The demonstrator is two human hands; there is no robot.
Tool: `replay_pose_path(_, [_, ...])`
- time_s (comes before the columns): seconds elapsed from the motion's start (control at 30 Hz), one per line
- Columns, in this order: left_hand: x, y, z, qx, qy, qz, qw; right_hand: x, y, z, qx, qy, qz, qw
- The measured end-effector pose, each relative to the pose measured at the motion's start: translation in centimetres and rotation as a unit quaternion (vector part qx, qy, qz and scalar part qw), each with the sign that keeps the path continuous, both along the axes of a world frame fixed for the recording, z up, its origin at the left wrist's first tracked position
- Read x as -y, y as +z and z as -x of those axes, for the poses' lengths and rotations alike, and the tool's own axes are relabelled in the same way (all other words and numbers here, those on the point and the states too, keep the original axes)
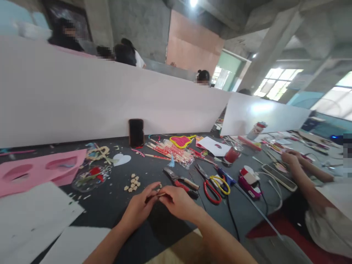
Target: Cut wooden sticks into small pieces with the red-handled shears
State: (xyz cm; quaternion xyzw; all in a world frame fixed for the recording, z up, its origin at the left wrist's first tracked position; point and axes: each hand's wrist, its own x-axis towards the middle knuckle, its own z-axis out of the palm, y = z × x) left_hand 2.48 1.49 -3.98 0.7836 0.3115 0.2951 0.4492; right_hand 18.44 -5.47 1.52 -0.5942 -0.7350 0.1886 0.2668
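Over the dark table's front part, my left hand (139, 206) and my right hand (178, 202) meet at the fingertips. Both are closed on a small thin tan piece (161, 194), largely covered by the fingers, so its kind does not show. Just beyond my left hand lies a little heap of pale flower-shaped pieces (133, 182). Red-handled pliers (176, 178) rest close behind my right hand. To the right of them are scissors with red and yellow handles (212, 189) and a blue glue gun (224, 179).
A phone (136, 132) leans upright against the white partition (110, 99). Patterned sticks in clear wrap (178, 156) lie mid-table. At left are pink sheets (63, 167) and white paper (33, 216). Cables run at right, near a magenta device (250, 187) and a co-worker's hands (291, 157).
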Motion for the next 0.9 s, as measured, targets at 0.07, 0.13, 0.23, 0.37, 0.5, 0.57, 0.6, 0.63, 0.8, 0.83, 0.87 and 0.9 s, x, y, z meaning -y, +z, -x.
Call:
replay_pose_path(0.07, [0.3, 0.0, 0.0, -0.019, -0.011, -0.019, 1.000, 0.9, -0.1, 0.0, -0.003, -0.012, -0.005, 1.000])
replay_pose_path(0.13, [0.3, 0.0, 0.0, -0.032, 0.000, -0.046, 0.998, 1.6, -0.2, -0.4, -0.004, -0.031, -0.010, 0.999])
replay_pose_path(0.23, [0.0, 0.1, 0.1, -0.048, 0.057, -0.087, 0.993, 2.3, -0.1, -1.8, 0.001, -0.073, -0.014, 0.997])
replay_pose_path(0.37, [-0.8, 0.1, 0.6, -0.049, 0.124, -0.144, 0.981, 3.1, 0.1, -4.1, 0.012, -0.123, -0.016, 0.992])
replay_pose_path(0.5, [-1.2, 0.0, 1.0, -0.054, 0.131, -0.168, 0.976, 3.3, 0.0, -5.5, 0.022, -0.134, -0.010, 0.991])
replay_pose_path(0.57, [-1.1, 0.0, 0.9, -0.059, 0.137, -0.169, 0.974, 3.1, -0.2, -5.7, 0.028, -0.132, -0.006, 0.991])
replay_pose_path(0.6, [-1.1, 0.0, 0.9, -0.063, 0.141, -0.168, 0.974, 2.8, -0.3, -5.8, 0.030, -0.131, -0.005, 0.991])
replay_pose_path(0.63, [-1.1, 0.0, 0.9, -0.067, 0.145, -0.166, 0.973, 2.6, -0.4, -5.9, 0.033, -0.130, -0.003, 0.991])
replay_pose_path(0.8, [-1.4, -0.3, 0.8, -0.067, 0.162, -0.163, 0.971, 1.0, -0.8, -6.5, 0.042, -0.131, 0.001, 0.990])
replay_pose_path(0.83, [-1.5, -0.5, 0.8, -0.065, 0.164, -0.165, 0.970, 0.8, -0.9, -6.6, 0.043, -0.132, -0.003, 0.990])
replay_pose_path(0.87, [-1.6, -0.7, 0.9, -0.063, 0.165, -0.168, 0.970, 0.6, -0.9, -6.7, 0.043, -0.133, -0.008, 0.990])
replay_pose_path(0.9, [-1.7, -0.8, 0.9, -0.059, 0.166, -0.172, 0.969, 0.6, -1.0, -6.7, 0.043, -0.136, -0.016, 0.990])
